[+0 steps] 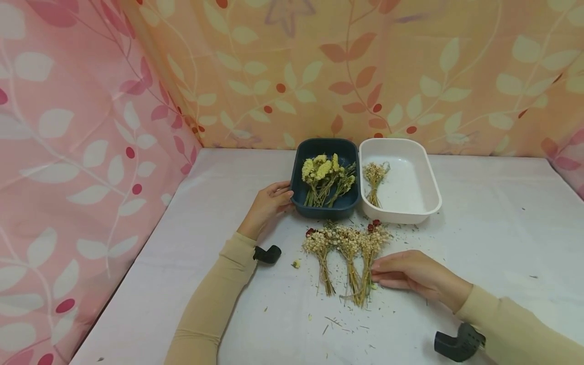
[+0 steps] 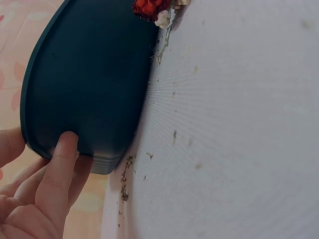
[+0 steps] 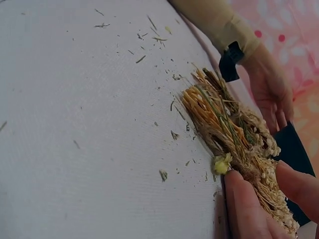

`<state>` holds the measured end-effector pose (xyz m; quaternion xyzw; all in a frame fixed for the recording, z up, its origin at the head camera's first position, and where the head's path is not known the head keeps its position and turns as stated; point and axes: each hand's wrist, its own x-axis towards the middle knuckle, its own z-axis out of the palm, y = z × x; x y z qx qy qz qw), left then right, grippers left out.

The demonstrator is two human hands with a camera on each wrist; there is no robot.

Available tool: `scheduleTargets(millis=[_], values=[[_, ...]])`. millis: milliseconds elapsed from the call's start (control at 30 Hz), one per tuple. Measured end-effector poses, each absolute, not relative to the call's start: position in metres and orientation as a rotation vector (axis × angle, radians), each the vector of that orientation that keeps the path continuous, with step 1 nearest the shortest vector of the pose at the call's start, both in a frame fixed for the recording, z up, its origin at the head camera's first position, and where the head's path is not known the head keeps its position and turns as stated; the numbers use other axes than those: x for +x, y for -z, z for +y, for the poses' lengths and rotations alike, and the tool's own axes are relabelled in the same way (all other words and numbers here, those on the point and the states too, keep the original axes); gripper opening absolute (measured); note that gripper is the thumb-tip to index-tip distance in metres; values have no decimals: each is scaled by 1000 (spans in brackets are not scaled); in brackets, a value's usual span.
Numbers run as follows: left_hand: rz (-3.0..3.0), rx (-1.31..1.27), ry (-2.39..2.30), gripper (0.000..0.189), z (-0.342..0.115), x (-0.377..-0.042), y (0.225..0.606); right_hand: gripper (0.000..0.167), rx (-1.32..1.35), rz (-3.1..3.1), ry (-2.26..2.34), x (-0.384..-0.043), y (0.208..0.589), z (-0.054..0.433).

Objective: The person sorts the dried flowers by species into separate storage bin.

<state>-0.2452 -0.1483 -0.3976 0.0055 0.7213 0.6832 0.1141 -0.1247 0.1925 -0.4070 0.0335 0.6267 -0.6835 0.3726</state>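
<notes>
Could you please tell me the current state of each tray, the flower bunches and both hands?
Dark blue tray: upright on the table, holding yellow bunches.
White tray: upright beside it, holding one pale bunch.
Three bunches on the table: lying flat, side by side, in front of the trays.
Left hand: fingers resting on the dark blue tray's outer wall.
Right hand: fingertips touching the rightmost bunch's stems.
</notes>
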Motion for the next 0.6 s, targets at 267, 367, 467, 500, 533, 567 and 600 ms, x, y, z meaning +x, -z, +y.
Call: scheduleTargets(millis=[267, 367, 467, 500, 533, 567, 600], values=[[2091, -6, -2013, 51, -148, -247, 397, 25, 138, 1642, 1742, -125, 405, 188], [2083, -7, -2011, 51, -148, -247, 397, 22, 164, 1622, 1757, -126, 404, 186], [2088, -7, -2008, 51, -148, -247, 397, 19, 170, 1622, 1752, -126, 403, 184], [2092, -5, -2006, 51, -148, -247, 397, 19, 169, 1628, 1747, -126, 403, 184], [2096, -4, -2006, 50, -148, -247, 397, 19, 167, 1638, 1740, -127, 403, 183], [2099, -4, -2006, 50, -148, -246, 397, 18, 164, 1648, 1735, -127, 402, 182], [2101, -4, -2006, 50, -148, -246, 397, 18, 161, 1661, 1728, -127, 402, 181]])
